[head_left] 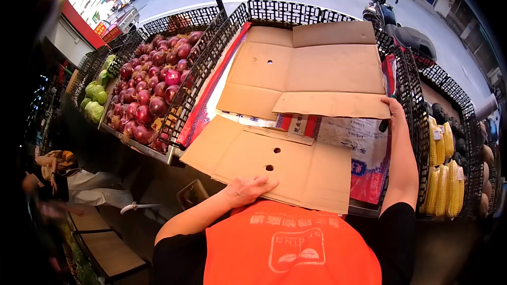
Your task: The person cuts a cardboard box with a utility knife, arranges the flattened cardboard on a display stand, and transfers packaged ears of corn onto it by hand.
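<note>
A flattened cardboard sheet (332, 68) with fold lines lies over the far part of a black plastic crate (285, 11). Nearer to me a second cardboard sheet (317, 174), with two punched holes, overhangs the crate's front edge. My left hand (248, 190) rests on this sheet near its front edge, fingers stretched over the surface. At the far sheet's right corner, my right hand (393, 112) is closed around a dark green object (384, 125), mostly hidden by the fingers. Printed red, white and blue sacking (359, 148) shows underneath.
Red onions (150, 89) fill the crate on the left, with green cabbages (95, 95) beyond. Corn cobs (443, 190) stand in a crate on the right. A motorcycle (396, 21) is parked behind. Another person (95, 187) is at lower left.
</note>
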`<state>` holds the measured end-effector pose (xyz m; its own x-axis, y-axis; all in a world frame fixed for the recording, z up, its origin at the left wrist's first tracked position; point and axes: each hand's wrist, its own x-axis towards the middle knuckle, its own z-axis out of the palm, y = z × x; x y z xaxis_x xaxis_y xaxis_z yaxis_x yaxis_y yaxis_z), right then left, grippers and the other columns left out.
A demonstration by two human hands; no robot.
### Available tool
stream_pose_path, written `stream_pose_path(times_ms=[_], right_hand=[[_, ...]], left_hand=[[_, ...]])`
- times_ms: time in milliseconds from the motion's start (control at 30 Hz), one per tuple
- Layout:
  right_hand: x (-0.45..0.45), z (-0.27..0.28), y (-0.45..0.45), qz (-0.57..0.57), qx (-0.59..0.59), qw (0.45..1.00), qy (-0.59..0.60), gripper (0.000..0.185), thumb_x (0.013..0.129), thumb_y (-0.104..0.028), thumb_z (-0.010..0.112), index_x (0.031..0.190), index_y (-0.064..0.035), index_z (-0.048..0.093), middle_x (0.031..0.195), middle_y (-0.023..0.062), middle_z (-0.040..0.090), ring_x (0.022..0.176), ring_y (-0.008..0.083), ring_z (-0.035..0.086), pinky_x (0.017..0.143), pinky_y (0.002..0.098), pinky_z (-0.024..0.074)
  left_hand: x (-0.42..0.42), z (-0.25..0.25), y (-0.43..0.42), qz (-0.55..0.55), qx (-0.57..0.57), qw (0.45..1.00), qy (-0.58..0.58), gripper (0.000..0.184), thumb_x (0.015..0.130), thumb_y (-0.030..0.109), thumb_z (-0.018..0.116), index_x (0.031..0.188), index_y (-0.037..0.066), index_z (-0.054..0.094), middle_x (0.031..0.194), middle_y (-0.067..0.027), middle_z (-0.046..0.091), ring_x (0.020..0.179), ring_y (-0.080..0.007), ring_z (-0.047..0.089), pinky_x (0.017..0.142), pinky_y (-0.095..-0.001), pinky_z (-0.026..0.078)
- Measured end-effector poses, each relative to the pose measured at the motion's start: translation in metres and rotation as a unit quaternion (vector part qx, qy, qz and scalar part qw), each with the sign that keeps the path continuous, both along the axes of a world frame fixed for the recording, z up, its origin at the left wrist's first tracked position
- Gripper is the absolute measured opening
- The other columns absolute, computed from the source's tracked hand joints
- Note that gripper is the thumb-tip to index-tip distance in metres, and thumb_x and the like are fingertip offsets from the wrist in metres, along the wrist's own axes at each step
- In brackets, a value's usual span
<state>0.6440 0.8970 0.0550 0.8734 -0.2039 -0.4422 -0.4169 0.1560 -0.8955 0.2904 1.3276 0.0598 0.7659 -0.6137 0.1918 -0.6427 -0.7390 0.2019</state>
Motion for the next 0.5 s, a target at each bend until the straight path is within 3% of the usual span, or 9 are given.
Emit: stream_pose_path(times_ms=[33,200,500], right_hand=[[-0.003,0.001,0.002,0.019,0.07,0.997,0.006,0.029,0.077,-0.007,0.062,0.101,0.0092,0.058,0.094,0.0185,0.064,0.079,0.0278,0.065,0.071,0.0383,0.0546],[-0.052,0.026,0.035,0.164,0.023,0.986,-0.01,0.032,0.076,-0.008,0.063,0.104,0.0068,0.058,0.096,0.015,0.065,0.083,0.0244,0.065,0.076,0.0358,0.0542],[-0.075,0.07,0.034,0.099,0.214,0.97,-0.055,0.036,0.077,-0.006,0.057,0.11,0.0074,0.053,0.099,0.0167,0.063,0.084,0.0261,0.065,0.075,0.0362,0.055]], left_hand=[[0.003,-0.005,-0.005,-0.007,-0.007,1.0,-0.007,0.047,0.073,0.011,0.056,0.12,0.018,0.057,0.086,-0.0006,0.049,0.07,-0.0154,0.057,0.054,-0.0278,0.047],[0.017,-0.014,-0.023,-0.001,0.008,0.999,-0.035,0.045,0.074,0.01,0.054,0.118,0.018,0.057,0.085,-0.0002,0.049,0.069,-0.015,0.055,0.056,-0.0273,0.047],[0.019,-0.01,-0.008,0.05,0.024,0.99,-0.132,0.034,0.075,0.014,0.053,0.108,0.014,0.059,0.083,0.001,0.051,0.071,-0.0153,0.053,0.062,-0.0274,0.045]])
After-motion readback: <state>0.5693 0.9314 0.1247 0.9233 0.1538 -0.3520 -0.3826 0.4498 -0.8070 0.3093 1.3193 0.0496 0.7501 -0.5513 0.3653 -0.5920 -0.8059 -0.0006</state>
